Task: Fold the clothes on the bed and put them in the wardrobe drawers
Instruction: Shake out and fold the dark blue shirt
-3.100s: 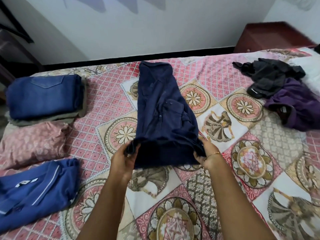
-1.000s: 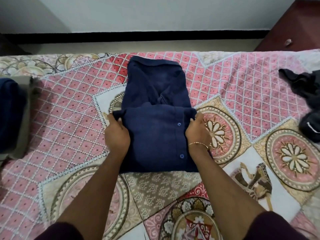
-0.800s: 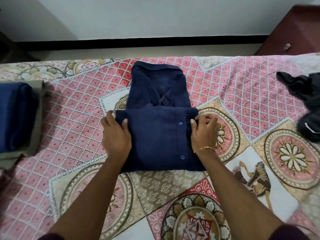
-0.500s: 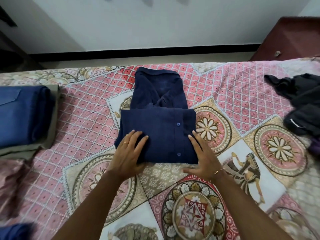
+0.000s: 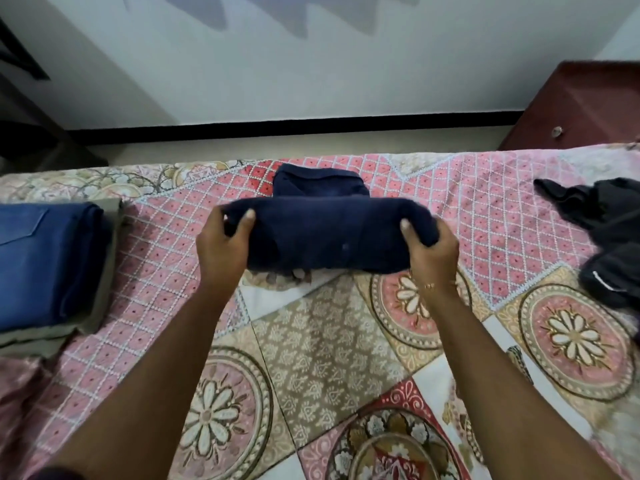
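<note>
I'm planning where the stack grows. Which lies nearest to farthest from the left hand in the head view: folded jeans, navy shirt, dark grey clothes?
1. navy shirt: gripped by the left hand, centre.
2. folded jeans: left edge of the bed.
3. dark grey clothes: far right.

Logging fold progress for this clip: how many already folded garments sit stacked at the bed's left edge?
2: the folded blue jeans on top, and an olive-grey garment beneath them. A pink cloth at the lower left corner is mostly cut off; more may be hidden there.
</note>
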`<state>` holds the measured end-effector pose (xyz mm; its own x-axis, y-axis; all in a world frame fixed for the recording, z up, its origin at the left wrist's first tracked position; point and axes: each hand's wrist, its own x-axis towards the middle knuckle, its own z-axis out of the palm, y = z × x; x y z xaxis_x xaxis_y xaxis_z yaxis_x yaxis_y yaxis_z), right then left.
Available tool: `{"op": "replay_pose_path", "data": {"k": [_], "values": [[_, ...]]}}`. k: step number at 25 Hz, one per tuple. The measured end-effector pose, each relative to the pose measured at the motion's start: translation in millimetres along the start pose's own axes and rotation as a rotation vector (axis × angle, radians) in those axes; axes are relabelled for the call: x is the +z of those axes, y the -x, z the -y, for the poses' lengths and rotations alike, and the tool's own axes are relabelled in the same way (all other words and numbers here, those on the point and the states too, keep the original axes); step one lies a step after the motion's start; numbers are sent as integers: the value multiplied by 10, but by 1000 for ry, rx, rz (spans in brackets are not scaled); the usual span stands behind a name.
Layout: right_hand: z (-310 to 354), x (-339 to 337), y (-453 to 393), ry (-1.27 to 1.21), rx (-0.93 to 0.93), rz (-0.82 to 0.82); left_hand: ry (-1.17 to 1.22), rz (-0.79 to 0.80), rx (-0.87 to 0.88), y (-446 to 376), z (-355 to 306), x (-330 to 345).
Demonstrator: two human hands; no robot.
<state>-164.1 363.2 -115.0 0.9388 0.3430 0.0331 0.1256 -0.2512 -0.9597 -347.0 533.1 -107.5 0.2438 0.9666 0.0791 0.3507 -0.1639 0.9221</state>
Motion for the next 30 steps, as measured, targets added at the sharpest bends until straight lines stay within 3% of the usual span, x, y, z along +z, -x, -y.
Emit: {"op": "replay_pose_path", "data": {"k": [5,8,11,15,16,19,22,25,28,30], "values": [[163,712,-902,37,126,-112,-110,-188,-132,-808,-104,494],[-84,1017,-1332,113,271,-45,-209,-68,-224,-1115,59,721],[-364,1197,-1491,233,254,17,-406,125,-142,-1292,331,900],[-464,1271,-1553,427,198,13,-324,103,-122,-1405,373,1079],[-462,1254,-1598,370,242,43,-243,116,-176,-1444,372,1098],[-322,1088,-1595,-8,497,283,168,378,-517,-1488,254,998],[-158,946,-1445,-99,550,514,218,513,-608,-1323,105,798],[-50,828,-1125,-167,569,545,240,549,-657,-1027,-38,532],[80,735,-730,-457,499,570,328,419,-547,-699,-308,64],[117,702,-466,-646,463,491,326,334,-273,-338,-472,-202]]}}
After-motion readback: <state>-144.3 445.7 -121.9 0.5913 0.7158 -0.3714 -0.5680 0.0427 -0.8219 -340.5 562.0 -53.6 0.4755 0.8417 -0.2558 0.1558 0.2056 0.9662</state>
